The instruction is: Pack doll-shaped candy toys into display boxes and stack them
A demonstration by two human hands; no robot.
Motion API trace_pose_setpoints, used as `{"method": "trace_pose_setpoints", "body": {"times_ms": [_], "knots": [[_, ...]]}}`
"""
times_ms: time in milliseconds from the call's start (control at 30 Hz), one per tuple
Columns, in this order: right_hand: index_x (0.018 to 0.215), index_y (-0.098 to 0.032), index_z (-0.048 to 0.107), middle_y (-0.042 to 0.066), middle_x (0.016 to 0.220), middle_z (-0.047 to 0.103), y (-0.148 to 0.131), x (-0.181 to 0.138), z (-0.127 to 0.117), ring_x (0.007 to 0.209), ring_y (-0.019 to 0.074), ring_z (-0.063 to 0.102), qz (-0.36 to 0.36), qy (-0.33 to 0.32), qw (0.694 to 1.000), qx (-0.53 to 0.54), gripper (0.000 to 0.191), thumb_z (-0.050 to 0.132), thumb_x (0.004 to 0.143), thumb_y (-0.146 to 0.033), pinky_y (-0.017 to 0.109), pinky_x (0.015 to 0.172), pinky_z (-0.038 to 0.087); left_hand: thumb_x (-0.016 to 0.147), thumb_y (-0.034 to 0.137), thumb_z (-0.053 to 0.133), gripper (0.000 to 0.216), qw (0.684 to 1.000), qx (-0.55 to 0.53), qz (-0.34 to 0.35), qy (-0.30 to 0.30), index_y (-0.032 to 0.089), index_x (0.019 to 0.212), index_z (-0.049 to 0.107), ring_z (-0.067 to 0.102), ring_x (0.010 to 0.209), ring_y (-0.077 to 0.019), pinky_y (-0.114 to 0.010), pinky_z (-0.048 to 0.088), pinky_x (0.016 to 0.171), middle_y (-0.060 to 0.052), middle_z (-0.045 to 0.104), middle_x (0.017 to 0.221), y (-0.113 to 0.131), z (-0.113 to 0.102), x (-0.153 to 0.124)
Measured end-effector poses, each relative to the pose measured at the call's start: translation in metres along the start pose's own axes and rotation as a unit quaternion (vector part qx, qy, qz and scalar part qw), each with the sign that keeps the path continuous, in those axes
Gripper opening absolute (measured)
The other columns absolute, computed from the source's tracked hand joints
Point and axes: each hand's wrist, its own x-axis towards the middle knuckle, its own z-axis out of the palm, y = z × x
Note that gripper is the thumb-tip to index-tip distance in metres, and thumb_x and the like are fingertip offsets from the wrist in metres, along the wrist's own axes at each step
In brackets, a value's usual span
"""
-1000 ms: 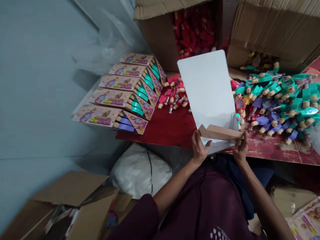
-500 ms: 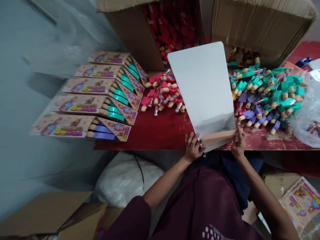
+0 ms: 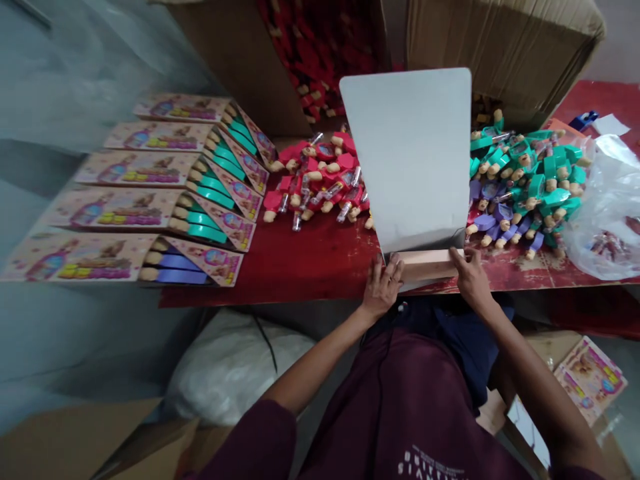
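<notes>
"What's changing there?"

"My card box [image 3: 413,183] is standing at the front edge of the bench [image 3: 310,267]. Its front strip [image 3: 427,267] was sloping half a second ago; now it's lying nearly level."

"And your hands?"

"My left hand [image 3: 383,290] is resting its fingers, close together, over the strip's left end. My right hand [image 3: 473,277] is pressing a forefinger onto the right end. Whether my thumbs are pinching underneath, I can't tell."

"So what's that meaning for the work?"

"The front is coming squarer, I'd judge, while the tall white panel [image 3: 407,133] is standing open behind it. Red pieces [image 3: 320,177] are lying just left, green ones [image 3: 540,180] to the right."
</notes>
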Motion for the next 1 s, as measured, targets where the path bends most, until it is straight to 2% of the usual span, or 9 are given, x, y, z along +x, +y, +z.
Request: {"method": "trace_pose_setpoints", "body": {"times_ms": [100,200,267,367,567,633,800,900,1000], "knots": [[0.152,-0.025,0.054,0.016,0.121,0.050,-0.011,0.000,-0.010,0.100,0.0261,0.058,0.011,-0.026,0.996,-0.080,0.068,0.038,0.090,-0.003,0.036,0.079,0.055,0.101,0.025,0.047,0.061,0.999,0.020,-0.048,-0.010,0.033,0.161,0.040,0.027,0.157,-0.0416,-0.073,0.014,0.125,-0.007,0.047,0.162,0.017,-0.009,0.002],[0.152,-0.026,0.054,0.016,0.112,0.053,-0.021,-0.001,-0.014,0.093,0.0258,0.058,0.010,-0.040,0.989,-0.144,0.064,0.038,0.094,-0.006,0.034,0.074,0.053,0.103,0.029,0.044,0.063,0.996,0.035,-0.077,-0.020,0.032,0.164,0.032,0.048,0.140,-0.0427,-0.071,0.027,0.118,-0.008,0.045,0.164,0.034,-0.017,0.007],[0.153,-0.026,0.053,0.017,0.112,0.054,-0.025,0.000,-0.015,0.091,0.0255,0.059,0.007,-0.050,0.986,-0.162,0.064,0.037,0.095,-0.007,0.034,0.073,0.052,0.103,0.032,0.045,0.063,0.995,0.050,-0.068,-0.049,0.023,0.164,0.034,0.056,0.126,-0.0412,-0.064,0.039,0.110,-0.016,0.047,0.161,0.041,-0.020,0.014],[0.154,-0.027,0.051,0.018,0.115,0.056,-0.026,0.005,-0.014,0.086,0.0243,0.062,0.026,-0.074,0.981,-0.177,0.061,0.037,0.097,-0.009,0.033,0.071,0.051,0.103,0.033,0.044,0.059,0.992,0.080,-0.048,-0.080,0.013,0.158,0.045,0.057,0.121,-0.0405,-0.057,0.044,0.102,-0.024,0.058,0.147,0.047,-0.018,0.025],[0.145,-0.020,0.056,0.015,0.105,0.064,-0.018,0.009,-0.009,0.077,0.0224,0.063,0.106,-0.110,0.970,-0.189,0.049,0.037,0.101,-0.013,0.032,0.068,0.046,0.105,0.042,0.044,0.049,0.993,0.084,-0.016,-0.080,0.016,0.142,0.062,0.056,0.124,-0.0389,-0.060,0.038,0.110,-0.020,0.070,0.123,0.043,-0.004,0.030],[0.143,-0.017,0.057,0.017,0.108,0.064,-0.021,0.004,-0.005,0.087,0.0256,0.063,0.082,-0.075,0.977,-0.184,0.046,0.037,0.102,-0.014,0.035,0.074,0.047,0.106,0.040,0.042,0.043,0.993,0.092,-0.015,-0.074,0.018,0.134,0.067,0.056,0.124,-0.0381,-0.061,0.038,0.111,-0.019,0.071,0.117,0.042,-0.001,0.031],[0.141,-0.017,0.060,0.019,0.131,0.059,-0.041,0.000,0.013,0.120,0.0332,0.047,-0.092,-0.030,0.985,-0.143,0.041,0.041,0.105,-0.024,0.048,0.104,0.037,0.106,0.028,0.042,0.034,0.989,0.133,-0.022,-0.065,0.017,0.108,0.074,0.057,0.124,-0.0377,-0.069,0.035,0.114,-0.017,0.071,0.109,0.043,0.004,0.044],[0.137,-0.018,0.062,0.017,0.128,0.060,-0.045,0.009,0.023,0.117,0.0331,0.046,-0.103,-0.044,0.983,-0.147,0.039,0.042,0.105,-0.027,0.051,0.106,0.033,0.106,0.030,0.044,0.035,0.987,0.158,-0.031,-0.015,0.013,0.114,0.073,0.060,0.126,-0.0387,-0.071,0.034,0.115,-0.021,0.070,0.122,0.043,0.009,0.042],[0.131,-0.019,0.065,0.017,0.127,0.060,-0.043,0.016,0.026,0.117,0.0333,0.046,-0.101,-0.054,0.983,-0.146,0.035,0.043,0.106,-0.030,0.051,0.104,0.034,0.105,0.024,0.044,0.038,0.988,0.147,0.021,0.037,0.015,0.134,0.067,0.054,0.140,-0.0373,-0.071,0.025,0.123,-0.020,0.066,0.139,0.041,0.020,0.024]]}}
